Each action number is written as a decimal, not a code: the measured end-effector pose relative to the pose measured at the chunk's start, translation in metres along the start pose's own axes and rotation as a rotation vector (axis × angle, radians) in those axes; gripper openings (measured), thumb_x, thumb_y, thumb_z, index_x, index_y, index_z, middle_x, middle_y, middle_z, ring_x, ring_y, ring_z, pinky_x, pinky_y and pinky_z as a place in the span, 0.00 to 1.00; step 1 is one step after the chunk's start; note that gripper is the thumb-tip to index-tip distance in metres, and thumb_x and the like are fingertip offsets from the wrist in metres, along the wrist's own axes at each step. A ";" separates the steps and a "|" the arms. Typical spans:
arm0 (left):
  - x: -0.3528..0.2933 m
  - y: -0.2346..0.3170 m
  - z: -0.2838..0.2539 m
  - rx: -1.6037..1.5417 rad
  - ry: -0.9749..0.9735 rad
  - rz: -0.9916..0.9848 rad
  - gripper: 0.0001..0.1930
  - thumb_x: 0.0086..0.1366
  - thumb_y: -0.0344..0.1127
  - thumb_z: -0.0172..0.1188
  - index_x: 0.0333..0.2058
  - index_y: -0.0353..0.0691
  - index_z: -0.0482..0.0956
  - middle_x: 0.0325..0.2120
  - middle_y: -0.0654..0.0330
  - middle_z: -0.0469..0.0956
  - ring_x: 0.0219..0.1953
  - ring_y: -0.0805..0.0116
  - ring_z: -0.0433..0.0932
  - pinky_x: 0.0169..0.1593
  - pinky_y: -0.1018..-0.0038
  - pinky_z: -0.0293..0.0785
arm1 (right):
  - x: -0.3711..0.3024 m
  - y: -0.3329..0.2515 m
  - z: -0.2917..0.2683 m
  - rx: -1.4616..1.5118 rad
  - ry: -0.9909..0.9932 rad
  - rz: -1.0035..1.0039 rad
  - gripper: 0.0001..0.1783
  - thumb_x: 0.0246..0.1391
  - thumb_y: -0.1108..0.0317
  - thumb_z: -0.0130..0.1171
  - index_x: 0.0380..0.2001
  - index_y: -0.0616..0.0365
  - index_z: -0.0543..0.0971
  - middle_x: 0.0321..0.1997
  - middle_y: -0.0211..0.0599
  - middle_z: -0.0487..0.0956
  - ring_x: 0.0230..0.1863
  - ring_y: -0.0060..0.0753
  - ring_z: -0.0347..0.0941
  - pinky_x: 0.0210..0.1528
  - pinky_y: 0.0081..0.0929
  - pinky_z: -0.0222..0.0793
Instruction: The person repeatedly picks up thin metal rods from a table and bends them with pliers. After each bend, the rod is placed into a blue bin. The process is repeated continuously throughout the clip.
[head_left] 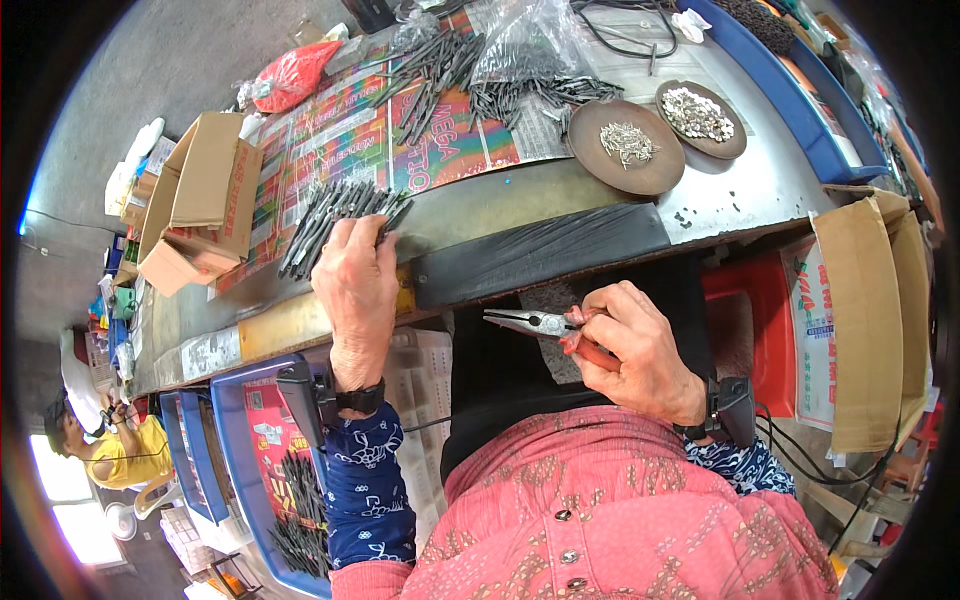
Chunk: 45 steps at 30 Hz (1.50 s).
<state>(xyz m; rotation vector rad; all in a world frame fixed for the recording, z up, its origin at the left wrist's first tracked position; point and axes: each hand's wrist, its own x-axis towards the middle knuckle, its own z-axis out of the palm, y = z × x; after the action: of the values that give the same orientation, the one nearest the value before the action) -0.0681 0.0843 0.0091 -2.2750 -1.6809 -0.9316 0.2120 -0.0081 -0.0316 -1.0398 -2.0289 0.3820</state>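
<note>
My left hand (356, 275) reaches over the table edge to a pile of thin black strips (318, 225). Its fingers are bent and pinched together at the pile's right end, with a dark strip showing at the fingertips. In front of my body, my right hand (632, 345) is closed around a pair of long-nosed pliers (533, 322) with red handles. The metal jaws point left and look nearly closed, with nothing visible in them. Some wrapping, pinkish and worn, shows on the handles by my fingers.
More black strips (440, 75) lie farther back on printed sheets, beside a clear plastic bag (530, 40). Two brown dishes hold small metal pins (628, 146) and pale bits (697, 115). A cardboard box (205, 190) stands left; a blue tray (255, 480) sits below. Another person (130, 445) works far left.
</note>
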 end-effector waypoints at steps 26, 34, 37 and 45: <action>-0.020 0.056 -0.036 -0.920 -0.166 -0.445 0.03 0.70 0.26 0.56 0.41 0.34 0.75 0.27 0.63 0.81 0.20 0.84 0.68 0.25 0.86 0.62 | 0.007 -0.010 -0.017 -0.030 0.116 -0.054 0.12 0.40 0.74 0.71 0.28 0.56 0.78 0.38 0.36 0.73 0.38 0.42 0.71 0.39 0.36 0.66; -0.061 0.087 -0.051 -1.443 -0.196 -0.679 0.06 0.68 0.24 0.59 0.42 0.30 0.77 0.31 0.56 0.81 0.22 0.81 0.72 0.22 0.87 0.61 | 0.007 -0.031 -0.028 -0.248 0.119 -0.139 0.14 0.39 0.68 0.70 0.33 0.54 0.81 0.44 0.34 0.73 0.45 0.40 0.72 0.48 0.40 0.62; -0.071 0.085 -0.051 -1.672 -0.146 -0.685 0.07 0.67 0.26 0.62 0.42 0.31 0.77 0.34 0.55 0.81 0.27 0.77 0.76 0.21 0.87 0.61 | 0.006 -0.037 -0.028 -0.254 0.105 -0.163 0.14 0.39 0.67 0.70 0.33 0.53 0.81 0.45 0.34 0.74 0.46 0.40 0.72 0.49 0.42 0.62; -0.084 0.078 -0.054 -1.809 -0.169 -0.662 0.06 0.68 0.27 0.61 0.42 0.33 0.77 0.33 0.52 0.81 0.25 0.77 0.75 0.20 0.86 0.59 | 0.003 -0.044 -0.027 -0.267 0.106 -0.218 0.17 0.31 0.73 0.70 0.30 0.57 0.78 0.44 0.39 0.72 0.46 0.44 0.70 0.49 0.44 0.61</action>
<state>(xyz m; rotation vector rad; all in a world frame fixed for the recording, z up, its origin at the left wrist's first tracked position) -0.0320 -0.0366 0.0216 -2.2228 -1.8550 -3.5809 0.2084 -0.0354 0.0126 -0.9588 -2.1082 -0.0586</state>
